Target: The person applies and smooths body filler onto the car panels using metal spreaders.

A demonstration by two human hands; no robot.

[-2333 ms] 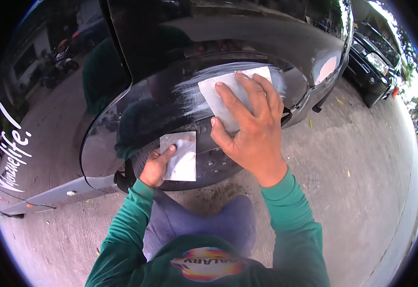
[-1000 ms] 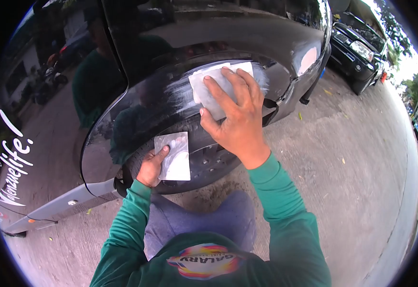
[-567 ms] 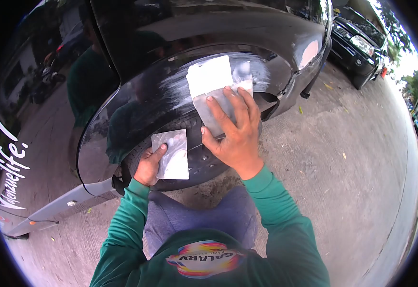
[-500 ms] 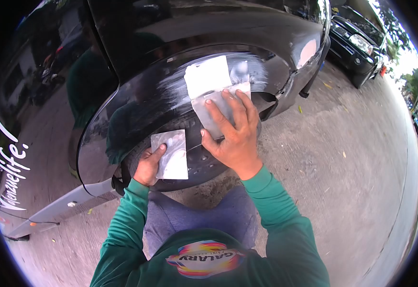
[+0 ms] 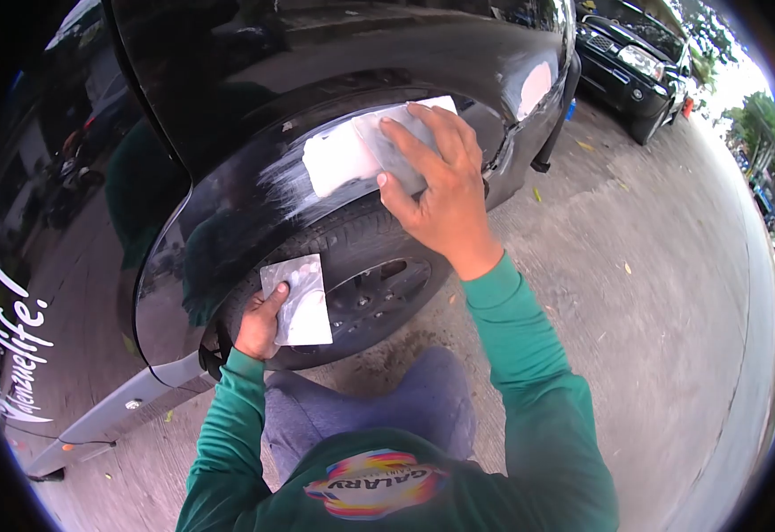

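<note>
- The person's green sweatshirt, with a bright oval logo reading GALARY, is nearest, just before the bluish trousers.
- The left hand holds a pale, smeared rectangular plate: its thumb lies on the face, the other fingers hidden behind. The plate overlaps the wheel, below the arch edge of the fender.
- The right hand holds a thin grey spreader sheet against the black fender, above the arch edge. Its fingers lie slightly apart across the sheet, thumb at the lower side.
- A bright white patch touches the sheet's left side; streaky white smears run from it toward the fender's door-side edge.
- A pinkish-white spot marks the fender near its front edge.
- Leftward, the black door carries white lettering above a grey sill.
- Beyond, on concrete ground, another black car is parked.
</note>
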